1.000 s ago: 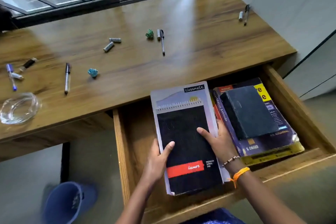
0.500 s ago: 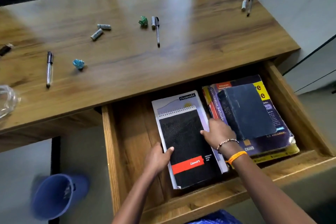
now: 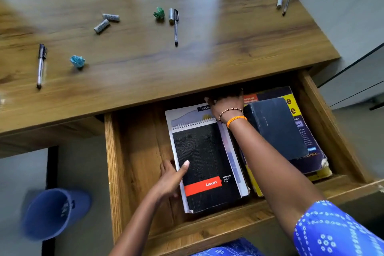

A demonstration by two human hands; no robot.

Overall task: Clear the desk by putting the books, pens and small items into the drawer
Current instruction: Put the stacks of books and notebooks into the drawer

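Observation:
The black spiral pad (image 3: 204,162) lies on a white notebook (image 3: 187,113) in the open wooden drawer (image 3: 112,162). My left hand (image 3: 171,180) holds the pad's left edge, thumb on the cover. My right hand (image 3: 226,101) reaches over the notebooks' far end, its fingers lost in the shadow under the desk top. On the drawer's right side, a black book (image 3: 276,129) tops a yellow and purple book (image 3: 291,106). On the desk (image 3: 228,48) lie three pens (image 3: 41,64) (image 3: 175,27) (image 3: 286,0), small grey cylinders (image 3: 101,26) (image 3: 111,17), and green (image 3: 159,13) and blue (image 3: 77,61) paper balls.
A blue bin (image 3: 52,212) stands on the floor left of the drawer. Bare drawer floor shows left of the notebooks. A grey cap (image 3: 280,1) lies by the far right pen, near the wall.
The notebooks went down and back into the drawer. My right hand slid from the pad's right edge to its far end under the desk top. My left hand stayed on the left edge.

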